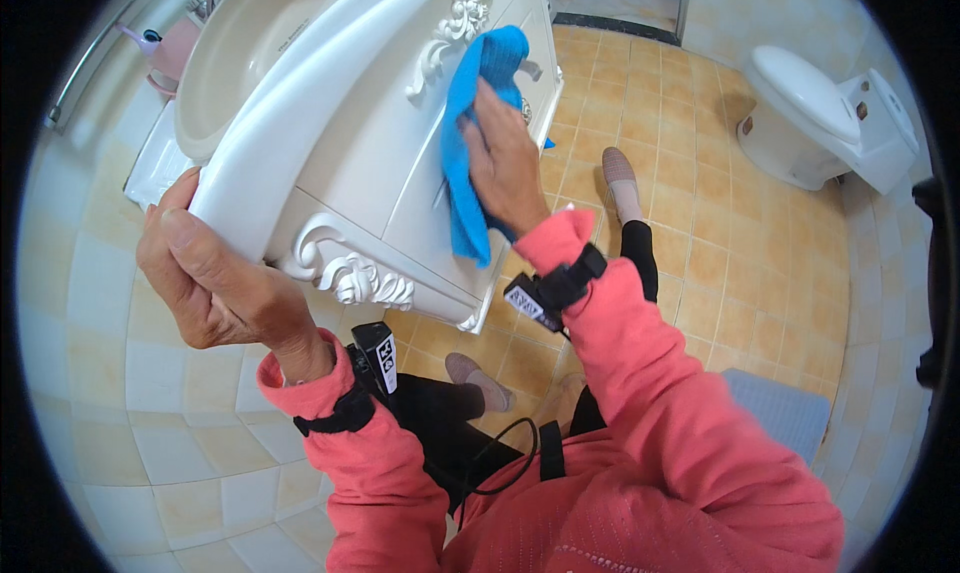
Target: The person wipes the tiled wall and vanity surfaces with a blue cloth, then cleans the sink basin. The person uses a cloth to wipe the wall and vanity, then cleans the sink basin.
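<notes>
My left hand (225, 280) grips the near corner of the white washbasin counter (322, 115), with its fingertips over the rim. In my right hand (510, 164) is a bright blue cloth (466, 198), bunched at the top and hanging down in a long fold. The hand presses this cloth against the front of the white vanity cabinet (367, 168). Carved scrollwork (360, 277) decorates the cabinet's near corner, and more carving (461, 18) runs along its front. Part of a curved handle (531, 69) shows just beyond the cloth.
A beige oval basin (225, 70) is set in the counter, with a pink cup (176, 52) behind it. A white toilet (802, 108) stands on the tan tiled floor (675, 198) to the right. A grey mat (780, 412) lies near the right wall.
</notes>
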A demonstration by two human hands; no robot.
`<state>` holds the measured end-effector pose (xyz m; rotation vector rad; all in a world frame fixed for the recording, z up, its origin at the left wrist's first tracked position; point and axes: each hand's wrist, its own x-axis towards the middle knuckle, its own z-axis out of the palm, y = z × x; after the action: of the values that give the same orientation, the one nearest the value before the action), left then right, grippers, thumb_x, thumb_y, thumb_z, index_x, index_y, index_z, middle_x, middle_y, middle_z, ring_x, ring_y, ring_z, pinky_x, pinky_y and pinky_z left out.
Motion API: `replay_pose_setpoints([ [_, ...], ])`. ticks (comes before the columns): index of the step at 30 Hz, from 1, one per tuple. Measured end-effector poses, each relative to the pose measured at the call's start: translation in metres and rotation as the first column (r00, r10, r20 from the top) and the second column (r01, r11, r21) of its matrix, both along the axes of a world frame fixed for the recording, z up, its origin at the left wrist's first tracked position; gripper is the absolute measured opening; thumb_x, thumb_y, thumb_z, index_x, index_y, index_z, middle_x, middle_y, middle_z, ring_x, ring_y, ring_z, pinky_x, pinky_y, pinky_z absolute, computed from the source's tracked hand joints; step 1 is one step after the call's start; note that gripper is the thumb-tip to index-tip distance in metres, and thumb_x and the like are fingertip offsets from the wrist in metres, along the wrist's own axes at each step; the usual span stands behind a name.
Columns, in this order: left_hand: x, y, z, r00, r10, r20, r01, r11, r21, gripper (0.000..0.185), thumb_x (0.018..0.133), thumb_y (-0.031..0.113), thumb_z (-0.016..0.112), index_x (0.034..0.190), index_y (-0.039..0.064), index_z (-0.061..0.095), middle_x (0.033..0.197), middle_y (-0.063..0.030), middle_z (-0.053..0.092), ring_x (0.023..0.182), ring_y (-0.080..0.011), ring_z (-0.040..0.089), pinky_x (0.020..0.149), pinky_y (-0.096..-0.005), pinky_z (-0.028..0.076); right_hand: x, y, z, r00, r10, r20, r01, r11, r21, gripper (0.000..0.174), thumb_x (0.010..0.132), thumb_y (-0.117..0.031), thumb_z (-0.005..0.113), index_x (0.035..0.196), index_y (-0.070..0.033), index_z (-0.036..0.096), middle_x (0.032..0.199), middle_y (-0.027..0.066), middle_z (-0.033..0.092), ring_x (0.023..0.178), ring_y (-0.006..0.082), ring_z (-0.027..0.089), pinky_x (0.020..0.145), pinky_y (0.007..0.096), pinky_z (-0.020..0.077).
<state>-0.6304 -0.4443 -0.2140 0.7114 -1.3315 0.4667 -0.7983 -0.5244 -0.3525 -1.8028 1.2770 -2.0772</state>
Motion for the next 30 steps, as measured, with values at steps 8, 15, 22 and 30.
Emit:
replay_pose_setpoints([
  [8,-0.006,-0.001,-0.001,0.998,0.048,-0.049,-0.049,0.999,-0.009,0.036,0.100,0.024,0.043,0.093,-0.005,0.063,0.094,-0.0142,0.068,0.076,-0.0198,0.064,0.065,-0.0312,0.055,-0.047,-0.067,0.008,0.997,-0.070,-0.017,0.071,0.993,0.097,0.026,0.093,-0.025,0.050,0.104,-0.002,0.058,0.098,0.0242,0.062,0.091,0.0450,0.057,0.080,0.0497,0.0453],
  [15,-0.011,-0.003,-0.003,0.994,-0.007,-0.113,0.006,1.000,-0.008,0.033,0.099,0.025,0.046,0.092,-0.003,0.063,0.092,-0.0138,0.067,0.074,-0.0194,0.064,0.063,-0.0311,0.055,-0.070,-0.109,-0.004,1.000,-0.009,0.020,0.007,0.995,0.099,0.035,0.096,-0.033,0.043,0.101,-0.002,0.058,0.098,0.0274,0.062,0.091,0.0479,0.057,0.080,0.0511,0.0458],
  [22,-0.009,-0.004,-0.003,0.998,-0.011,-0.054,0.009,1.000,-0.029,0.030,0.099,0.026,0.047,0.091,0.000,0.061,0.093,-0.0144,0.067,0.072,-0.0193,0.064,0.060,-0.0305,0.055,-0.041,-0.075,-0.016,0.999,-0.044,0.025,0.041,0.993,0.107,0.026,0.095,-0.018,0.043,0.110,0.001,0.053,0.102,0.0276,0.060,0.094,0.0480,0.056,0.082,0.0520,0.0457],
  [30,-0.009,-0.005,-0.004,0.997,0.035,-0.072,-0.037,0.999,-0.017,0.037,0.100,0.028,0.045,0.093,-0.003,0.065,0.090,-0.0116,0.068,0.076,-0.0189,0.064,0.066,-0.0309,0.054,-0.004,-0.018,-0.027,0.998,-0.010,0.063,0.000,0.987,0.160,0.036,0.090,-0.003,0.044,0.126,0.004,0.047,0.123,0.0278,0.050,0.108,0.0463,0.049,0.094,0.0483,0.0413],
])
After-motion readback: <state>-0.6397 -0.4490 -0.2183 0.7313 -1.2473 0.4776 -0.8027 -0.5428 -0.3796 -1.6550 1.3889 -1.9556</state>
